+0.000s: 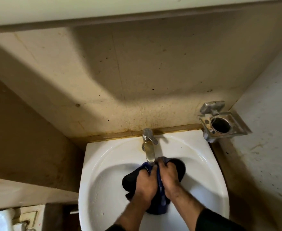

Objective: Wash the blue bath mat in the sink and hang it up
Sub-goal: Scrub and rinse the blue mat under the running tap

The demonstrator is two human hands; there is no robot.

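Observation:
The blue bath mat (128, 179) lies bunched and wet in the bowl of the white sink (101, 164), looking almost black at its edges. My left hand (144, 184) and my right hand (169, 177) sit side by side on the mat, fingers curled into the cloth and gripping it. A blue fold (160, 185) shows between the two hands. The fingertips are just under the spout of the metal faucet (149, 147); I cannot tell whether water is running. Much of the mat is hidden under my hands and wrists.
A stained beige wall rises behind the sink. A metal holder (220, 124) with a round hole is fixed to the wall at the right of the sink's back corner. A white fixture (1, 219) shows at the lower left. A pale ledge runs overhead.

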